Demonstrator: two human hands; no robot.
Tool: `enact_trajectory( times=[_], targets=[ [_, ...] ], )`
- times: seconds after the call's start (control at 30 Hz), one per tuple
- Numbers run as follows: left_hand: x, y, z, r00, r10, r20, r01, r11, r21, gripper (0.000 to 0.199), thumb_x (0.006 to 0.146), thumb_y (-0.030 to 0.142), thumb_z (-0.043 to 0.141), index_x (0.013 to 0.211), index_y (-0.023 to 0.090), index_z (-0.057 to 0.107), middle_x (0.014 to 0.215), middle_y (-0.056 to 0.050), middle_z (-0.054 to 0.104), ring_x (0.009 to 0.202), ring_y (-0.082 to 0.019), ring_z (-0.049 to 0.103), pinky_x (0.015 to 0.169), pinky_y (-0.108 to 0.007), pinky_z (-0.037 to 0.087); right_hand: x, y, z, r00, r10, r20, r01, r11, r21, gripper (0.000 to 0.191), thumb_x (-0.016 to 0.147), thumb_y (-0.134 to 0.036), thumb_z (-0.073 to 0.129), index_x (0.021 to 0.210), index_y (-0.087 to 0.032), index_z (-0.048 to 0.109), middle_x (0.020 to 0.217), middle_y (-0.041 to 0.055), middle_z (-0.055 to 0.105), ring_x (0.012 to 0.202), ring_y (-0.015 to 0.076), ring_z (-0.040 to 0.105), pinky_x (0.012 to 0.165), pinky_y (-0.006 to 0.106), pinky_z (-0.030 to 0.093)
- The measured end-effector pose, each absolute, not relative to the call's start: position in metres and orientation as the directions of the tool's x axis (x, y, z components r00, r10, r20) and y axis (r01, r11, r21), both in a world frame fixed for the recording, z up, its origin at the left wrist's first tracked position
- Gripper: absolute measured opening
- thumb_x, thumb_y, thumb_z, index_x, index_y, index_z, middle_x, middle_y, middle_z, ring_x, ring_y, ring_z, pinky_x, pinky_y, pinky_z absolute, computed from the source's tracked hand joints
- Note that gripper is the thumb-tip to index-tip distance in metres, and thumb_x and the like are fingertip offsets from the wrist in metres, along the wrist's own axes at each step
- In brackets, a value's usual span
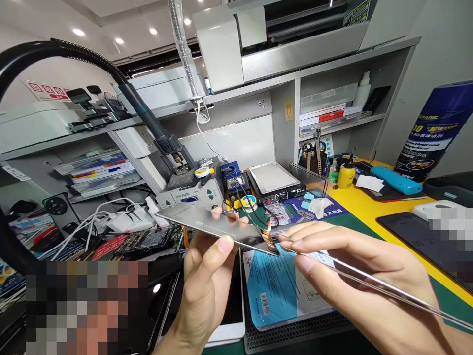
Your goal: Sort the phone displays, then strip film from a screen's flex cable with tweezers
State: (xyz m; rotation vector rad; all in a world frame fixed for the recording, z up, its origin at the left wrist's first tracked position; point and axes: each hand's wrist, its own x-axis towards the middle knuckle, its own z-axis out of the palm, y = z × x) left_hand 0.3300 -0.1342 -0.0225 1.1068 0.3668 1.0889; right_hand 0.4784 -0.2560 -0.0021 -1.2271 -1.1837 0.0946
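Observation:
My left hand grips a thin phone screen panel by its lower edge, thumb on top and fingers beneath. The panel is held tilted above the bench, with a flex cable at its right end. Metal tweezers lie between the thumb and fingers of my right hand. Their tips are beside the flex cable; whether they touch it I cannot tell. Below both hands sits a blue and white package with a barcode.
A heating plate and a soldering station stand at the back. To the right are a large spray can, a yellow bottle and a dark phone. Circuit boards and white cables crowd the left. A black flexible arm arches overhead.

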Motion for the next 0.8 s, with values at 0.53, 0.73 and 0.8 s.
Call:
enact_trajectory(
  times=[0.53, 0.73, 0.8],
  targets=[
    [0.334, -0.147, -0.021, 0.379, 0.886, 0.267, -0.514, -0.038, 0.857, 0.034, 0.078, 0.032, 0.077, 0.11, 0.025, 0.067, 0.111, -0.005, 0.071, 0.114, -0.032, 0.065, 0.109, -0.054, 0.046, 0.478, -0.25, -0.001, 0.419, 0.581, 0.698, 0.542, 0.457, -0.706, 0.022, 0.073, -0.009, 0.068, 0.077, -0.029, 0.077, 0.081, -0.003, 0.081, 0.08, 0.0143, 0.077, 0.077, 0.015, 0.062],
    [0.337, -0.149, -0.019, 0.326, 0.908, 0.263, -0.532, -0.054, 0.845, 0.028, 0.081, 0.025, 0.072, 0.108, 0.022, 0.068, 0.109, -0.006, 0.072, 0.106, -0.025, 0.068, 0.104, -0.044, 0.052, 0.482, -0.25, -0.001, 0.375, 0.618, 0.691, 0.528, 0.469, -0.708, 0.029, 0.073, -0.006, 0.066, 0.078, -0.031, 0.08, 0.079, -0.0008, 0.079, 0.076, 0.0152, 0.076, 0.067, 0.016, 0.063],
    [0.338, -0.149, -0.019, 0.327, 0.909, 0.256, -0.531, -0.048, 0.846, 0.028, 0.081, 0.025, 0.072, 0.109, 0.022, 0.068, 0.108, -0.006, 0.072, 0.105, -0.024, 0.069, 0.103, -0.042, 0.053, 0.481, -0.25, 0.0, 0.384, 0.62, 0.685, 0.517, 0.47, -0.715, 0.028, 0.073, -0.007, 0.066, 0.077, -0.031, 0.081, 0.078, -0.0002, 0.078, 0.075, 0.015, 0.076, 0.066, 0.015, 0.062]
  ],
)
